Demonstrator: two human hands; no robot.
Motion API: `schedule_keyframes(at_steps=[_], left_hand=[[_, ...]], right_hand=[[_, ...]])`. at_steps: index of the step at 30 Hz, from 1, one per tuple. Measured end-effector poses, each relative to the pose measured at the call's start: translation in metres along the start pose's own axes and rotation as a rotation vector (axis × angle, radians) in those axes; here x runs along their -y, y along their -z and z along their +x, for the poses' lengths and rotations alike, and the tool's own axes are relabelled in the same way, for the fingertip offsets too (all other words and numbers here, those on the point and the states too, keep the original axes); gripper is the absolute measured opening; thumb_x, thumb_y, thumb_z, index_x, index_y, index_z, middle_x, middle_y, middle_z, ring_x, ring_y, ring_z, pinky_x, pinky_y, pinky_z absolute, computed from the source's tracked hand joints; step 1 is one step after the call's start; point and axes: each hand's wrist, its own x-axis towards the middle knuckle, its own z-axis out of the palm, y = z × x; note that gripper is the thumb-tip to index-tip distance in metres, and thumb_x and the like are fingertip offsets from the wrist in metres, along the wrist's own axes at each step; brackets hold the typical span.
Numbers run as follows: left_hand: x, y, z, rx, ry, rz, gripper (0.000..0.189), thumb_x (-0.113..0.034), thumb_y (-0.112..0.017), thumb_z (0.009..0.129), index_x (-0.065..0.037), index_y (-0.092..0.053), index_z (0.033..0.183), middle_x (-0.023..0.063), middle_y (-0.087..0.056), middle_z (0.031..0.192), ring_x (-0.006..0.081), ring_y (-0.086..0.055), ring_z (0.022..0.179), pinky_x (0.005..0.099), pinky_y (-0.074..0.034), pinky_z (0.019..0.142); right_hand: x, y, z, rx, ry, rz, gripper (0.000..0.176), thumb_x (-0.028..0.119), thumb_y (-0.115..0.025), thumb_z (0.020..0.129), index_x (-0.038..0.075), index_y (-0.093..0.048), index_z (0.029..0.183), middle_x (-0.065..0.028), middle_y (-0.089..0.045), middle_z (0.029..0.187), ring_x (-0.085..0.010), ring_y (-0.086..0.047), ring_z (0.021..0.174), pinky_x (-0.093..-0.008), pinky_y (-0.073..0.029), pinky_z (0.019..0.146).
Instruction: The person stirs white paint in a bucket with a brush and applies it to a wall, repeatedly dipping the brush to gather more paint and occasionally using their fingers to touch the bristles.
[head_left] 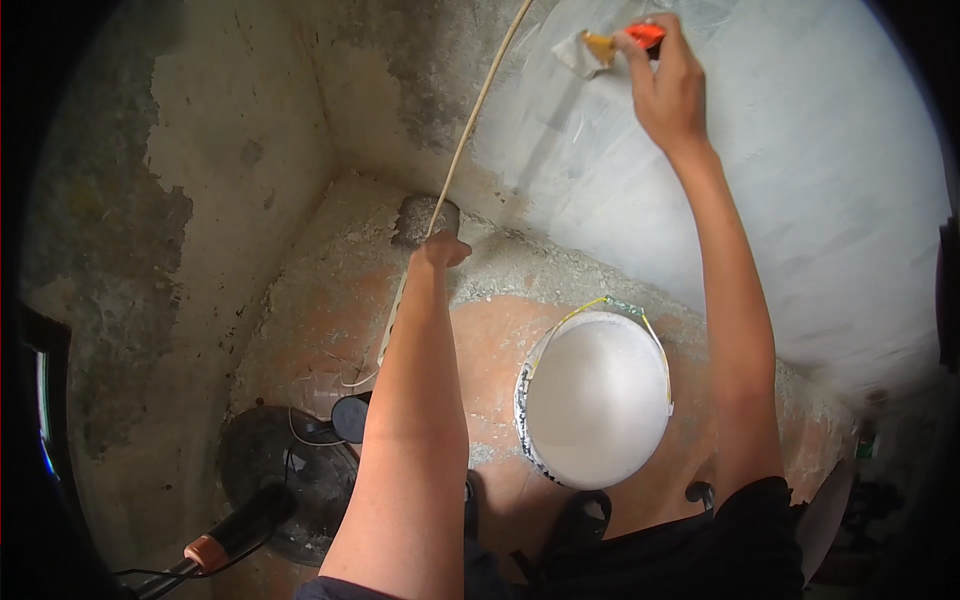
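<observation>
My right hand (672, 95) is raised at the upper right, closed round the orange-and-black handle of a paintbrush (598, 50). A yellow band joins the handle to its whitish, spread end, which lies against the white-coated wall (800, 170). My left hand (441, 250) is low near the wall corner, fingers curled. Just beyond it shows a dark grey piece (425, 215) with pale smears. A cream cable (470, 125) crosses this piece and runs past the hand; I cannot tell which of them the fingers grip. Between my arms stands a white bucket (522, 425) holding smooth white paint (600, 400).
Bare, patchy plaster covers the left wall (225, 130). Debris lies along the edge of the reddish floor (490, 335). At lower left a round black base (255, 450) carries a dark pole and thin wires. My feet (580, 520) are close to the bucket.
</observation>
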Motion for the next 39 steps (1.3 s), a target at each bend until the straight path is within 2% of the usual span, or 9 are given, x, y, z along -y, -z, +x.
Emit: schedule_keyframes(at_steps=[5, 10, 12, 17, 19, 23, 26, 29, 39], left_hand=[[0.001, 0.001, 0.001, 0.006, 0.001, 0.013, 0.046, -0.024, -0.058, 0.073, -0.004, -0.061, 0.114, 0.0162, -0.058, 0.122, 0.0314, -0.055, 0.114, 0.0391, -0.045, 0.094], [0.002, 0.002, 0.001, 0.023, 0.004, 0.016, 0.046, -0.024, -0.057, 0.073, -0.004, -0.06, 0.115, 0.0159, -0.057, 0.122, 0.0315, -0.054, 0.115, 0.0394, -0.044, 0.094], [-0.001, 0.006, -0.009, 0.004, -0.02, 0.025, 0.047, -0.024, -0.058, 0.073, -0.003, -0.06, 0.114, 0.0163, -0.057, 0.122, 0.0321, -0.054, 0.115, 0.0391, -0.044, 0.094], [-0.005, 0.013, -0.024, 0.031, 0.027, -0.003, 0.046, -0.022, -0.057, 0.072, -0.003, -0.061, 0.114, 0.0169, -0.057, 0.122, 0.0326, -0.053, 0.116, 0.0387, -0.044, 0.094], [-0.005, 0.011, -0.021, 0.062, 0.005, -0.014, 0.046, -0.021, -0.056, 0.071, -0.003, -0.061, 0.113, 0.0173, -0.057, 0.122, 0.0325, -0.053, 0.116, 0.0388, -0.045, 0.094], [0.002, 0.004, -0.002, 0.011, -0.002, -0.005, 0.044, -0.021, -0.056, 0.07, -0.003, -0.062, 0.109, 0.0174, -0.058, 0.121, 0.0324, -0.054, 0.114, 0.0393, -0.045, 0.093], [-0.002, 0.004, -0.009, 0.005, 0.023, -0.021, 0.045, -0.023, -0.058, 0.07, -0.003, -0.062, 0.11, 0.0171, -0.058, 0.12, 0.0322, -0.055, 0.114, 0.0393, -0.045, 0.093], [-0.004, 0.004, -0.012, -0.003, 0.005, -0.009, 0.047, -0.025, -0.059, 0.07, -0.003, -0.061, 0.111, 0.0174, -0.059, 0.119, 0.0323, -0.056, 0.113, 0.0394, -0.045, 0.092], [0.008, 0.0, -0.001, -0.032, -0.029, -0.019, 0.048, -0.031, -0.059, 0.07, -0.001, -0.063, 0.107, 0.0199, -0.062, 0.112, 0.0336, -0.059, 0.106, 0.0406, -0.047, 0.086]], right_hand=[[0.027, 0.018, 0.025, -0.23, 0.019, 0.051, 0.013, 0.007, -0.056, 0.088, -0.001, -0.047, 0.091, -0.0162, -0.055, 0.073, -0.0263, -0.058, 0.065, -0.0328, -0.045, 0.059], [0.023, -0.021, -0.022, 0.093, -0.077, 0.202, 0.02, 0.018, -0.059, 0.088, 0.003, -0.048, 0.093, -0.0145, -0.059, 0.075, -0.032, -0.061, 0.069, -0.0373, -0.049, 0.06], [0.027, -0.034, -0.035, 0.262, 0.037, 0.076, 0.022, 0.021, -0.061, 0.088, 0.003, -0.049, 0.093, -0.0136, -0.059, 0.074, -0.0307, -0.061, 0.068, -0.0369, -0.049, 0.06], [0.011, -0.008, -0.005, -0.103, 0.053, 0.034, 0.022, 0.015, -0.065, 0.085, 0.002, -0.05, 0.094, -0.0123, -0.059, 0.074, -0.0265, -0.06, 0.063, -0.0341, -0.049, 0.058], [0.026, 0.006, 0.001, -0.115, -0.006, 0.037, 0.016, 0.012, -0.061, 0.089, 0.0, -0.053, 0.096, -0.0124, -0.064, 0.084, -0.0228, -0.064, 0.075, -0.0304, -0.051, 0.069], [0.023, 0.002, -0.017, 0.013, 0.117, 0.13, 0.02, 0.014, -0.062, 0.086, 0.002, -0.05, 0.095, -0.0135, -0.06, 0.076, -0.0281, -0.061, 0.065, -0.0346, -0.048, 0.058], [0.032, -0.009, -0.048, 0.29, -0.121, 0.23, 0.02, 0.018, -0.059, 0.088, 0.002, -0.048, 0.092, -0.015, -0.06, 0.076, -0.0327, -0.062, 0.07, -0.0369, -0.049, 0.06], [0.042, -0.015, -0.072, 0.418, -0.155, 0.165, 0.022, 0.02, -0.059, 0.088, 0.002, -0.047, 0.091, -0.0144, -0.059, 0.076, -0.0322, -0.061, 0.07, -0.0373, -0.05, 0.061], [-0.007, 0.034, 0.024, 0.265, -0.049, -0.056, 0.019, 0.017, -0.06, 0.087, 0.003, -0.05, 0.093, -0.012, -0.06, 0.08, -0.0266, -0.061, 0.068, -0.0359, -0.05, 0.06]])
